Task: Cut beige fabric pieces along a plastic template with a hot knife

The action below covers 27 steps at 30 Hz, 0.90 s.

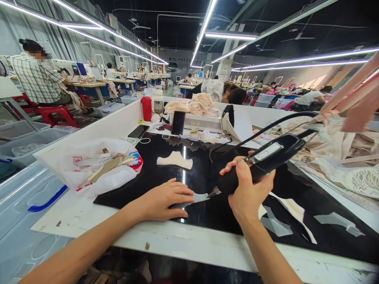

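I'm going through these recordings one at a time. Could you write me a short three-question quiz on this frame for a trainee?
1. Which hand grips the black tool?

2. True or false: the white plastic bag lies to the left of the cream piece.

3. Choose one. The fingers of the left hand rest on:
A) a phone
B) a translucent piece
C) the red container

Key:
1. The right hand.
2. True.
3. B.
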{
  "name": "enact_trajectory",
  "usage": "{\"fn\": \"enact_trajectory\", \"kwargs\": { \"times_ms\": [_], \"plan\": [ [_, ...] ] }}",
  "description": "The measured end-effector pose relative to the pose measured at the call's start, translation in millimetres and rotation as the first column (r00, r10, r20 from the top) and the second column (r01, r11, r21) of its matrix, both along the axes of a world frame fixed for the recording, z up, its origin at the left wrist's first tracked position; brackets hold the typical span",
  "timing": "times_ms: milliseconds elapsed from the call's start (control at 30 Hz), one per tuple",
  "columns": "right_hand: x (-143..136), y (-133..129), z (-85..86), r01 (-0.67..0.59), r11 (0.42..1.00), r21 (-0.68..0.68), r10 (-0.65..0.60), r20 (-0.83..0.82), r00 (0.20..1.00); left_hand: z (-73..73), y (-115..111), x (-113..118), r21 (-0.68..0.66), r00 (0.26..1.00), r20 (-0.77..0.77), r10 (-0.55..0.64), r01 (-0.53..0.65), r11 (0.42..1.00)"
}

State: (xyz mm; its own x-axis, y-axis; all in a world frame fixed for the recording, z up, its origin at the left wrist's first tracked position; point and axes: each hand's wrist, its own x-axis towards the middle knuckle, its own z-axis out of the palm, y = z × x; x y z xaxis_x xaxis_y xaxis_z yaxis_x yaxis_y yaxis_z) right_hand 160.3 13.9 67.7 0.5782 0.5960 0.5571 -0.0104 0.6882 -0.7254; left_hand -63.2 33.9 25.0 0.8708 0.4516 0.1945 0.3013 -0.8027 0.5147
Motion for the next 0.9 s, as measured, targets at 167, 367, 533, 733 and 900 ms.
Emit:
{"fn": "enact_trajectory", "kwargs": {
  "times_ms": [167,367,533,733,900],
  "plan": [
    [5,0,-1.2,-0.004,1.0,-0.011,0.004,-0.015,1.0,-0.1,0,0,0.003,1.0,-0.008,0.0,0.0,1.0],
    [3,1,-2.9,0.013,1.0,-0.016,-0.013,0.007,1.0,-0.3,0,-1,-0.015,1.0,0.023,-0.004,0.004,1.0],
    [5,0,-0.3,0.002,0.999,-0.045,-0.001,0.021,1.0,0.1,1,-4,-0.068,0.99,0.112,0.088,-0.081,0.994],
    [19,-2,-1.1,0.058,0.99,-0.13,-0.031,0.206,0.978,-16.7,7,-1,-0.019,0.899,0.158,0.409,-0.411,0.911],
    [30,-9,-1.2,0.305,0.952,-0.025,-0.285,0.287,0.914,-21.4,10,0,-0.049,0.913,0.158,0.377,-0.374,0.926]
  ]
}}
